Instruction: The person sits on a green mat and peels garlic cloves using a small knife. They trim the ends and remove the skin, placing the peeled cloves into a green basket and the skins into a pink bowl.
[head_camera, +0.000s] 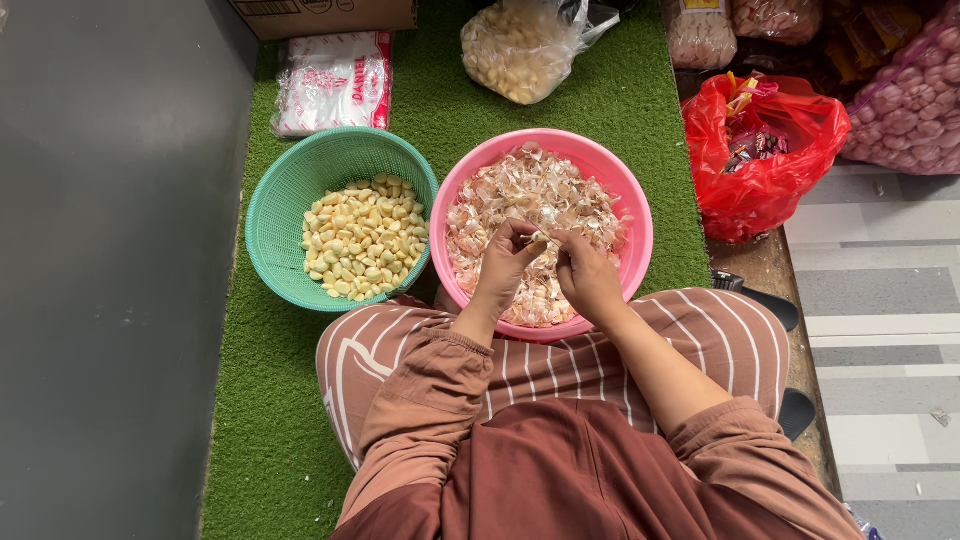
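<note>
Garlic clove (540, 237) sits pinched between both hands, left hand (503, 268) and right hand (588, 280), each grip closed on it, right over the pink bowl (640, 225) of skins. Left of that bowl: green basket (275, 215) of peeled cloves. Red bag (760, 185) off right.

You sit on green artificial turf (640, 120); dark grey wall (110, 260) at left, grey striped floor tiles (880, 300) at right. Even daylight, soft shadows.

Brown long sleeves — rolled cuffs — white-striped brown trousers.
</note>
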